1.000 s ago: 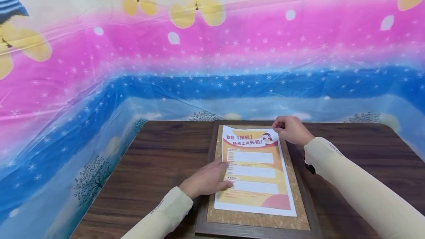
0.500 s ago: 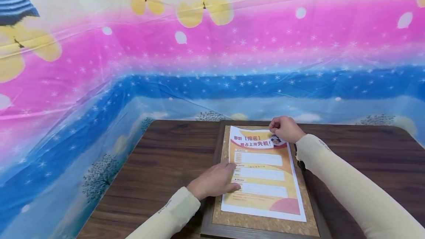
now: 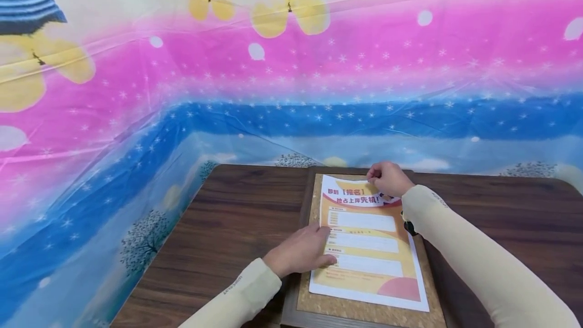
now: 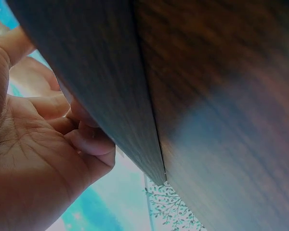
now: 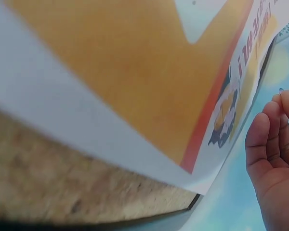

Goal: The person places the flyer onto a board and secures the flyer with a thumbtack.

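Observation:
A printed yellow-and-white poster lies on a cork board with a dark wooden frame. My left hand rests at the poster's left edge, thumb and fingers extended over the paper; in the left wrist view the hand reaches over the board's side. At the poster's top edge, right of the middle, my right hand has thumb and forefinger together. The right wrist view shows that hand pinching a tiny thing with a bluish tip, its kind too small to tell.
Under the board is a dark wood-grain table. A colourful printed cloth hangs behind it and around its left side. A dark band shows at the right wrist, below the pale sleeve.
My right hand has moved left from the poster's top right corner, along its upper edge. My left hand keeps its place on the poster. The head view has turned slightly left.

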A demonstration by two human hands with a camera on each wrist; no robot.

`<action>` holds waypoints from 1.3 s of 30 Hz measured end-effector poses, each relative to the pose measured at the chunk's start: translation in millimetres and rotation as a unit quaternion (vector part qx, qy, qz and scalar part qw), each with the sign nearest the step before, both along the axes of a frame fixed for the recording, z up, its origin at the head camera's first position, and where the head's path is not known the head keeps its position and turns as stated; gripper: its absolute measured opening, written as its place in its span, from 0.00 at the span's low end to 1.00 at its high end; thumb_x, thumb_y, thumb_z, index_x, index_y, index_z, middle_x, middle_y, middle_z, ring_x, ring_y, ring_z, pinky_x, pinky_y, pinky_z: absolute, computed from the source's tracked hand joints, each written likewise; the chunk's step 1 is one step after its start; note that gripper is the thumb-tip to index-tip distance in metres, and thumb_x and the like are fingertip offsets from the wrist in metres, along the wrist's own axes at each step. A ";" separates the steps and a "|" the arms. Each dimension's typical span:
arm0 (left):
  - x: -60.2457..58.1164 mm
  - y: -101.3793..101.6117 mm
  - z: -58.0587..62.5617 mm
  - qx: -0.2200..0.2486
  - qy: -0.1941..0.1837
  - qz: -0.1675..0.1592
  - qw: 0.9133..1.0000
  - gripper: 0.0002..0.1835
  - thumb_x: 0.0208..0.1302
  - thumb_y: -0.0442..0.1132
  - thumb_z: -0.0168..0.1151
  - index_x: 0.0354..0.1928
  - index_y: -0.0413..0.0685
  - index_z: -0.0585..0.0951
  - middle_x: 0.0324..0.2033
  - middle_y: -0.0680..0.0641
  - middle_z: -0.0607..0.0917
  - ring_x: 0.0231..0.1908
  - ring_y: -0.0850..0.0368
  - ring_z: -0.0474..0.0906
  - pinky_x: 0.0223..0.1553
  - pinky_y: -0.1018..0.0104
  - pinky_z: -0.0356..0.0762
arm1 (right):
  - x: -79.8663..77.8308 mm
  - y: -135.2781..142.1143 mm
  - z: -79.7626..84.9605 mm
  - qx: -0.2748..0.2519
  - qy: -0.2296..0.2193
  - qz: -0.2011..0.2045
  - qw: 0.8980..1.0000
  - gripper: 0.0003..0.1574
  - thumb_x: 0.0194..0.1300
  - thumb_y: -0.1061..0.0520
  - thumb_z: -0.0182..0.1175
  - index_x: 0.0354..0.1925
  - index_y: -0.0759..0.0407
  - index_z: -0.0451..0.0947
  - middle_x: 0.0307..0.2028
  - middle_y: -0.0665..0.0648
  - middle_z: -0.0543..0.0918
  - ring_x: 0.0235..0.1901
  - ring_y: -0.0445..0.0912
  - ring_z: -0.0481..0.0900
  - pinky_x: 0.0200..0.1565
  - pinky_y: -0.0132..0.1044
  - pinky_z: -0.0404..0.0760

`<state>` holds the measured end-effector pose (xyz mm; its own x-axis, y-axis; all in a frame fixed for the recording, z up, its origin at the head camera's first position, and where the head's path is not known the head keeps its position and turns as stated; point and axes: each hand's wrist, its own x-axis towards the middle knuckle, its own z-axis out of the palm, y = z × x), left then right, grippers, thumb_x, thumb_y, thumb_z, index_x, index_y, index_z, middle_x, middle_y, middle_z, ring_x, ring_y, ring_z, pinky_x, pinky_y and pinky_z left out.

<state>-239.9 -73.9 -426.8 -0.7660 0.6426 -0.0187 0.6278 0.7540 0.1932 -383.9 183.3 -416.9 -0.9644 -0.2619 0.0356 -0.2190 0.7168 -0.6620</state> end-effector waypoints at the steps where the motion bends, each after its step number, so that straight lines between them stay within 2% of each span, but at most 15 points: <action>1: 0.4 0.4 -0.1 -0.002 0.001 0.000 1.000 0.35 0.52 0.61 0.52 0.52 0.40 0.68 0.39 0.48 0.73 0.37 0.61 0.70 0.37 0.68 0.69 | -0.6 -1.0 -0.6 0.004 -0.001 -0.005 1.000 0.06 0.60 0.60 0.51 0.35 0.59 0.75 0.31 0.59 0.75 0.28 0.49 0.70 0.26 0.38 0.69; 9: 1.3 3.9 0.4 -0.007 0.012 -0.005 1.000 0.35 0.52 0.61 0.52 0.52 0.40 0.69 0.40 0.48 0.73 0.38 0.61 0.70 0.38 0.68 0.68 | -4.2 -3.9 -4.3 0.029 -0.009 -0.023 0.999 0.06 0.59 0.57 0.53 0.34 0.58 0.76 0.31 0.57 0.75 0.29 0.49 0.71 0.29 0.40 0.67; 14: 1.6 4.7 0.2 -0.004 0.018 -0.010 1.000 0.34 0.52 0.61 0.52 0.51 0.40 0.69 0.40 0.49 0.73 0.38 0.61 0.70 0.39 0.68 0.68 | -11.7 0.2 -10.6 0.046 -0.021 -0.026 0.998 0.07 0.59 0.54 0.54 0.33 0.55 0.76 0.31 0.55 0.75 0.28 0.48 0.71 0.29 0.40 0.67; 20: 1.3 4.6 0.0 -0.005 0.017 -0.004 1.000 0.34 0.52 0.61 0.52 0.51 0.40 0.69 0.40 0.48 0.73 0.39 0.60 0.70 0.39 0.67 0.68 | -18.4 -0.9 -12.0 0.039 -0.042 -0.028 0.998 0.07 0.58 0.54 0.54 0.33 0.55 0.76 0.31 0.56 0.75 0.29 0.49 0.71 0.31 0.41 0.66; 26: 1.1 4.3 -1.4 -0.011 0.010 0.004 1.000 0.34 0.52 0.62 0.52 0.52 0.41 0.69 0.39 0.48 0.73 0.39 0.59 0.70 0.39 0.66 0.69 | -19.3 -2.2 -11.1 0.027 -0.064 -0.024 0.997 0.07 0.59 0.55 0.53 0.34 0.56 0.76 0.32 0.58 0.75 0.28 0.50 0.71 0.27 0.39 0.69; 31: 0.4 3.5 -2.5 -0.011 0.009 0.008 1.000 0.34 0.51 0.62 0.52 0.51 0.42 0.69 0.38 0.49 0.73 0.37 0.59 0.70 0.38 0.66 0.69 | -19.4 -4.7 -9.0 0.023 -0.069 -0.032 0.997 0.08 0.58 0.55 0.54 0.34 0.58 0.76 0.33 0.59 0.75 0.31 0.51 0.71 0.31 0.40 0.69; 39: 1.5 1.5 -0.8 -0.005 0.017 0.011 1.000 0.32 0.51 0.60 0.54 0.49 0.41 0.70 0.35 0.50 0.72 0.35 0.60 0.68 0.36 0.66 0.69 | -23.3 -11.4 -7.9 0.025 -0.083 -0.050 0.995 0.07 0.57 0.56 0.56 0.33 0.58 0.77 0.33 0.59 0.74 0.32 0.51 0.71 0.32 0.40 0.69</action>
